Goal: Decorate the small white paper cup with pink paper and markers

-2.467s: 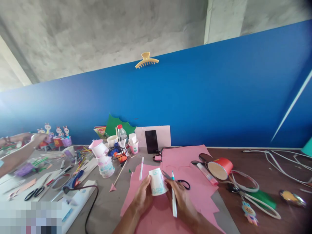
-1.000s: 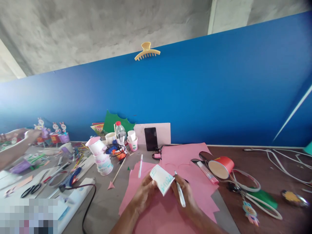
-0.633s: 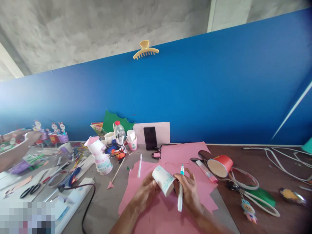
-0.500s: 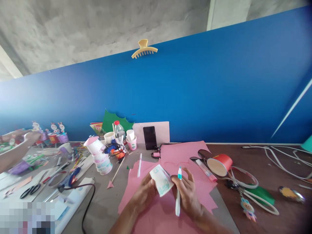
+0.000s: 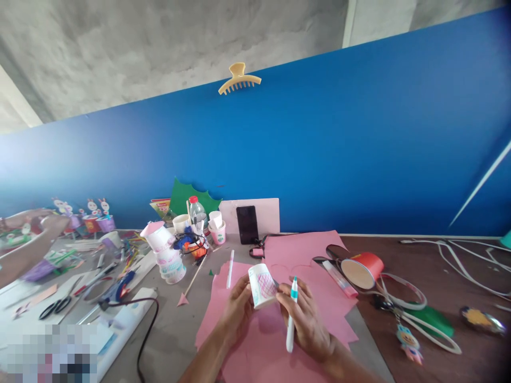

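Note:
Between my hands, above pink paper (image 5: 255, 356), is a small white paper cup (image 5: 262, 287) with teal marks and a pink crosshatched patch drawn on its side. The fingers of my left hand (image 5: 238, 302) grip the cup's left side. My right hand (image 5: 305, 314) holds a white marker (image 5: 293, 319) with a teal band and tip, the tip pointing up and away from the cup. Some right fingertips touch or nearly touch the cup's right side. A second white marker (image 5: 230, 269) lies on the paper's upper left edge.
Left of the paper stands a stack of decorated cups (image 5: 170, 255); scissors (image 5: 56, 307) and a glue gun (image 5: 122, 287) lie farther left. A phone (image 5: 247, 224) leans at the back. To the right are a red cup (image 5: 362, 268) and white cables. Another person's arm (image 5: 35, 250) reaches in at far left.
The cup has been turned in my hands, so the pink crosshatched patch now faces me instead of the teal marks. The marker stays in my right hand.

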A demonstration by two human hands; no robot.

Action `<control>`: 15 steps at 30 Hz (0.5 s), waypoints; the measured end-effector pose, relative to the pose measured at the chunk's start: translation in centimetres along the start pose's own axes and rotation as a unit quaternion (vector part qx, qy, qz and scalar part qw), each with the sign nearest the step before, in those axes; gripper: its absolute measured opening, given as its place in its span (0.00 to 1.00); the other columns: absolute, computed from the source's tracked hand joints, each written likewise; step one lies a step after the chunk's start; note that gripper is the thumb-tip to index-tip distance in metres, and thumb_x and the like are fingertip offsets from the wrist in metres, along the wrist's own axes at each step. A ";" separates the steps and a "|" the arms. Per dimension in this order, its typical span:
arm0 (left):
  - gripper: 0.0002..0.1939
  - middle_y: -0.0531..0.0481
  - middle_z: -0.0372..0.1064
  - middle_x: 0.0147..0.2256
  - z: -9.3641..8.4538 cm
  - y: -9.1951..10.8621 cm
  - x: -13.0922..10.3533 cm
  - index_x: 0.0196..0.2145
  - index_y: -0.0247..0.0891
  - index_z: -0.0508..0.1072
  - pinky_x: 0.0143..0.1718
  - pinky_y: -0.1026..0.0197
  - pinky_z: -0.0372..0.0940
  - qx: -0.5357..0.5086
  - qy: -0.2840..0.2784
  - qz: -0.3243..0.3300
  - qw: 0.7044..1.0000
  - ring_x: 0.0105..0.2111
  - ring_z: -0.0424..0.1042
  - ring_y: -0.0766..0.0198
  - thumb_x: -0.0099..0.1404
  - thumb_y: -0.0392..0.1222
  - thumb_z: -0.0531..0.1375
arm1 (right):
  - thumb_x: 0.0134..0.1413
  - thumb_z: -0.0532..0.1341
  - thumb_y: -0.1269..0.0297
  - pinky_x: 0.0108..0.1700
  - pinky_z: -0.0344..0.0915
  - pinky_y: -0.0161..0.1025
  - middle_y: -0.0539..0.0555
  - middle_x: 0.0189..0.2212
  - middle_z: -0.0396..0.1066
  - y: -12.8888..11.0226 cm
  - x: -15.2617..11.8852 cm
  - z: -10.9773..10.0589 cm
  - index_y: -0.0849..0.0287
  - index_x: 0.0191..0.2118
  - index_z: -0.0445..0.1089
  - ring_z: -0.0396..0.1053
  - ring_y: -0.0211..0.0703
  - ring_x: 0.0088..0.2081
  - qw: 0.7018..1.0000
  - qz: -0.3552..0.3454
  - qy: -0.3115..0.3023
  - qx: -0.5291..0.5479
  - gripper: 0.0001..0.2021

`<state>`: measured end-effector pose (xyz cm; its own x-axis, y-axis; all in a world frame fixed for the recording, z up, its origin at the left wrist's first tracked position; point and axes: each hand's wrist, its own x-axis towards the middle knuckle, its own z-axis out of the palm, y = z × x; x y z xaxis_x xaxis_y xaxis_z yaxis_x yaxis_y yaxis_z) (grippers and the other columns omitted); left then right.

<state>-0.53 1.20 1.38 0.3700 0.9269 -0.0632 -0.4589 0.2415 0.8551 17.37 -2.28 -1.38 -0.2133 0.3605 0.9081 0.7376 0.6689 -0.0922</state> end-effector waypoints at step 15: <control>0.29 0.40 0.74 0.51 -0.7 -0.6 0.2 0.54 0.41 0.74 0.53 0.49 0.64 0.055 -0.074 0.049 0.995 0.54 0.69 0.44 0.59 0.58 0.67 | 0.63 0.49 0.77 0.47 0.70 0.50 0.62 0.44 0.76 0.2 -0.1 0.0 0.58 0.55 0.66 0.74 0.51 0.45 0.999 -0.014 -0.016 0.028 0.19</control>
<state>-0.75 1.41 0.47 0.4461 0.8901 0.0933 -0.4115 0.1113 0.9046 17.49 -2.15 -1.49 -0.2545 0.3612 0.8971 0.6946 0.7137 -0.0903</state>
